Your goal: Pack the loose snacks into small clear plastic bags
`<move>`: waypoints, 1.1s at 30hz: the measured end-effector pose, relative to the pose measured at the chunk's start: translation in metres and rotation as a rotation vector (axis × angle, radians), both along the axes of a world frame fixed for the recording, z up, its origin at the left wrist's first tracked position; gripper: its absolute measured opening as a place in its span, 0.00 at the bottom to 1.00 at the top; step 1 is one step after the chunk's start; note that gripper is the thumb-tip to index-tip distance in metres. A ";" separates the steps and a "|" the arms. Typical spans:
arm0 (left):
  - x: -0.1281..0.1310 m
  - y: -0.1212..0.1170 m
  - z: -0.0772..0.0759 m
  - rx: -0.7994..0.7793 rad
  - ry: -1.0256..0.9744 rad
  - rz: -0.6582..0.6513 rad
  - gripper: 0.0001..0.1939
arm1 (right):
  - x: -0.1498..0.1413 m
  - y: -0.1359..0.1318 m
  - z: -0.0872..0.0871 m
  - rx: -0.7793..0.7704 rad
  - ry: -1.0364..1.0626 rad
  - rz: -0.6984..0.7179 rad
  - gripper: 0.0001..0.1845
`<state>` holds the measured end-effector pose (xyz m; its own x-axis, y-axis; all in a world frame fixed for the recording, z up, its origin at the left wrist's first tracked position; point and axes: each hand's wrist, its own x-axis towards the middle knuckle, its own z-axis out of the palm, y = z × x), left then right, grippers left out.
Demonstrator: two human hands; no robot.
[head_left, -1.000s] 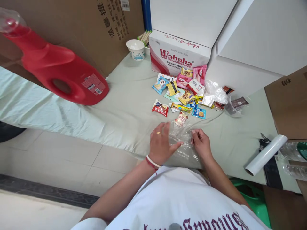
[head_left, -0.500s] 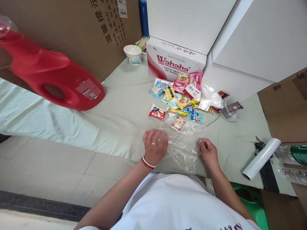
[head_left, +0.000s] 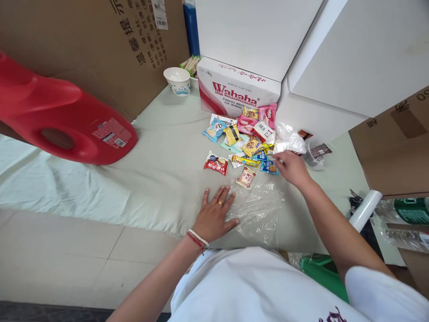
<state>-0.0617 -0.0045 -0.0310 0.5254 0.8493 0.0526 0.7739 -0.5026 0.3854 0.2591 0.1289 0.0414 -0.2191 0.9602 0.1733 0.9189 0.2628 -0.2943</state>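
Note:
My left hand (head_left: 214, 215) lies flat with its fingers spread on the table cover, at the left edge of a clear plastic bag (head_left: 256, 212) laid out in front of me. My right hand (head_left: 292, 167) reaches over the right side of a pile of wrapped snacks. Its thumb and forefinger are slightly apart beside a small blue snack packet (head_left: 269, 167); no hold on it shows. Nearest the bag is a cream and red wrapped snack (head_left: 246, 177). Left of it lies a red wrapped snack (head_left: 216, 163), and a yellow snack stick (head_left: 246, 161) is just behind.
A white Wahaha carton (head_left: 237, 87) stands behind the snacks, a paper cup (head_left: 178, 81) to its left. On the right are a crumpled plastic bag (head_left: 288, 138), a clear tub (head_left: 317, 154) and a white roll (head_left: 366, 209). A large red jug (head_left: 77, 120) stands left.
My right hand has left the clear bag's right edge and moved forward to the snacks. My left hand has gone from curled to flat and spread. The view has shifted slightly.

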 end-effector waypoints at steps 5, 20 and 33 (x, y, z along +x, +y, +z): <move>-0.004 -0.015 0.001 0.022 0.029 -0.024 0.39 | -0.061 0.091 0.000 -0.198 -0.324 0.365 0.35; -0.012 -0.019 -0.005 0.082 -0.018 0.003 0.34 | -0.065 0.142 0.007 -0.171 -0.329 0.068 0.31; -0.011 -0.019 -0.002 0.065 0.015 -0.024 0.37 | -0.084 0.118 -0.028 -0.190 -0.278 -0.007 0.39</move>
<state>-0.0732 -0.0230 -0.0327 0.5466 0.8316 0.0990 0.7667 -0.5444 0.3402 0.1751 0.2465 0.0131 -0.2263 0.9712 -0.0740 0.9724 0.2209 -0.0753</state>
